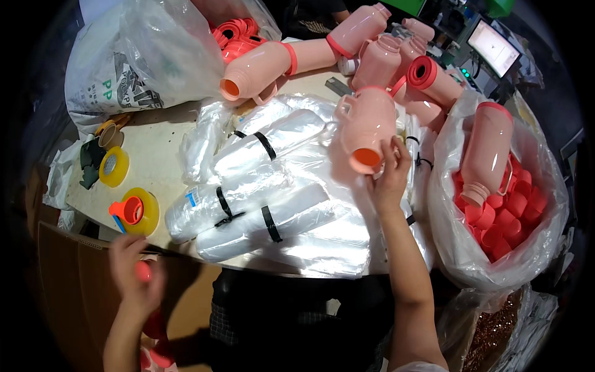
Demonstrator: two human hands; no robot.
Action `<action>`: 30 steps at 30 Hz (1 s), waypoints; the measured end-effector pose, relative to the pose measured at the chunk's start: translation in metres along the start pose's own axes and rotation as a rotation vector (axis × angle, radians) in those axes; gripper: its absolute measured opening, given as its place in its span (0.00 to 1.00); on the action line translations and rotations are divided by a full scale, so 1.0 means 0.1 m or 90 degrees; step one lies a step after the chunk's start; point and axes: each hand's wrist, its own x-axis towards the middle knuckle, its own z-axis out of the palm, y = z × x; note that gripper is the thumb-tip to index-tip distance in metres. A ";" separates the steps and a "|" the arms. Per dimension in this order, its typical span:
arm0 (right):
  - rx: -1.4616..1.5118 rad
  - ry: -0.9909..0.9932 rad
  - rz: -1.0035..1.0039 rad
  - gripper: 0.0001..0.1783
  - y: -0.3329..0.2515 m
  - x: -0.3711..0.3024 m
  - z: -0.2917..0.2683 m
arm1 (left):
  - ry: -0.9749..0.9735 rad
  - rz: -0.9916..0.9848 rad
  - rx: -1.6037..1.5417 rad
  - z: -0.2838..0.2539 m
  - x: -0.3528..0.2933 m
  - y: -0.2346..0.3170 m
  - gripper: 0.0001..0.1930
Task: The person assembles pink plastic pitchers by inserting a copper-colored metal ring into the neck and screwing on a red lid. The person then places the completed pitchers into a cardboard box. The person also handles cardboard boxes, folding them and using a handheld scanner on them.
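Note:
My right hand grips a pink bottle by its neck end. The bottle lies tilted over clear plastic bags, its orange-lined mouth facing me and its handle on the left. My left hand is off the table's front left edge, over a cardboard box, smeared by motion. A rounded coral piece shows between its fingers and palm; whether they grip it is unclear. Nearest that hand on the table is a coral ring-shaped part, lying on a roll of yellow tape.
Rolled clear bags tied with black bands cover the middle. Several pink bottles stand or lie at the back. A lined sack at right holds coral cups and a bottle. The cardboard box is below left.

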 end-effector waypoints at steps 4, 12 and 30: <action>0.177 0.165 0.293 0.44 0.25 -0.22 0.01 | -0.275 0.144 -0.025 1.30 1.13 1.00 0.39; 0.052 0.122 0.518 0.47 0.32 -0.41 -0.21 | -0.379 0.064 0.142 1.76 0.98 1.10 0.43; 0.029 -0.546 0.075 0.52 -0.74 -0.72 0.09 | -0.070 -0.167 0.219 3.19 2.51 1.07 0.33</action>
